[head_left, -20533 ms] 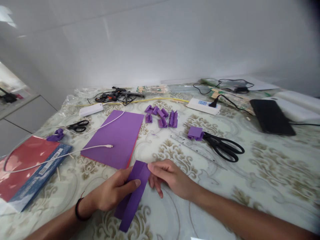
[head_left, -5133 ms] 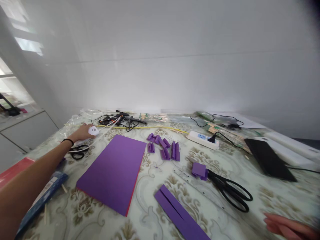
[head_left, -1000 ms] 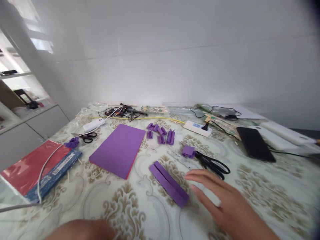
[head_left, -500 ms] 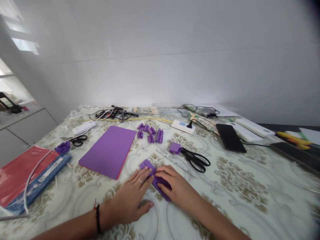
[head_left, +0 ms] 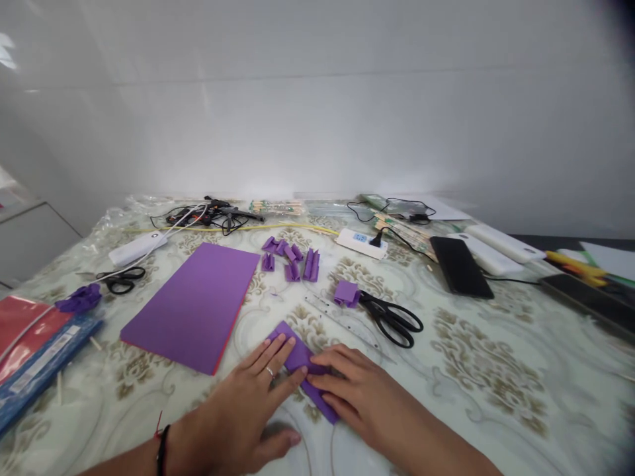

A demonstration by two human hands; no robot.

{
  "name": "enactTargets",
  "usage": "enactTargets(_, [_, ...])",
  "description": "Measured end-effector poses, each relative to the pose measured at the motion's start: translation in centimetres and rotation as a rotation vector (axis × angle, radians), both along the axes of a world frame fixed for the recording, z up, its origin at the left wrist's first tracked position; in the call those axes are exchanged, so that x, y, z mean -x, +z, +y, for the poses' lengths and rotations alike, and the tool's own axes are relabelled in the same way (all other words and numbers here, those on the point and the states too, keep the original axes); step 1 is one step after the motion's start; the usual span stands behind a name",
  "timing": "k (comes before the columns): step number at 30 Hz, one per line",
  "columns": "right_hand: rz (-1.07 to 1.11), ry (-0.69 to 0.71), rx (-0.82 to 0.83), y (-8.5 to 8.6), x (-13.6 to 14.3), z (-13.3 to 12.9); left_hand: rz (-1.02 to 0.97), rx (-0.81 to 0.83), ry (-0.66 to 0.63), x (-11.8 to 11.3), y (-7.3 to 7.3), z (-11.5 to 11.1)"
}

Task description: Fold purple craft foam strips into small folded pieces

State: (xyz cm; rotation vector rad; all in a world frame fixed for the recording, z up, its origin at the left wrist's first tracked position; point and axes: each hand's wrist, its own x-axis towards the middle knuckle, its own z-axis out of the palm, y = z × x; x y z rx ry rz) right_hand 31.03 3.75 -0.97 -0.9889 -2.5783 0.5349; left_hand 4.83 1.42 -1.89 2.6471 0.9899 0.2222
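A folded strip of purple paper (head_left: 320, 400) lies slantwise on the table in front of me. My left hand (head_left: 253, 393) rests on its upper left part, fingers stretched out flat, thumb apart on the tablecloth. At the strip's right edge, my right hand (head_left: 360, 390) has its bent fingers around a fold of the paper; the underside of its grip is hidden. Beyond my hands lie a clear ruler (head_left: 342, 320), a folded purple piece (head_left: 346, 293) and black-handled scissors (head_left: 394, 319), the folded piece touching the scissors.
A stack of purple sheets (head_left: 193, 304) lies to the left. Several small folded purple pieces (head_left: 292, 254) sit farther back, near a white power strip (head_left: 362, 243). A second pair of scissors (head_left: 122, 279) lies far left. A black phone (head_left: 459, 266) is on the right.
My view has turned slightly right and down. Both hands stay on the paper strip; my left fingers have shifted toward its left edge, uncovering more of its top.
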Motion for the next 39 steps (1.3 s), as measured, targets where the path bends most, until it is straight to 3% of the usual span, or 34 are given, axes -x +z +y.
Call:
enactTargets(11, [-0.209, -0.087, -0.213, -0.2, -0.4, -2.8, -0.073, -0.007, 0.003, -0.3, 0.2, -0.1])
enactTargets(19, [-0.212, -0.151, -0.101, 0.3, -1.1, -3.4, -0.04, -0.028, 0.008, -0.3, 0.9, -0.1])
enactTargets(25, [-0.094, -0.322, -0.069, -2.0, -0.5, -2.0, -0.047, -0.094, -0.014, -0.3, 0.4, 0.3])
enactTargets(28, [-0.058, -0.373, 0.057, -2.9, -0.1, -1.9, -0.038, -0.092, -0.005, -0.3, -0.3, 0.3])
enactTargets(32, [0.019, -0.423, 0.268, -2.1, 0.6, -1.8, -0.07, -0.078, 0.081, -0.5, -1.0, 0.1])
enactTargets(39, [0.447, -0.434, 0.579, -0.6, 1.0, -0.4, -0.372, -0.093, 0.466, -0.4, -0.7, 0.5])
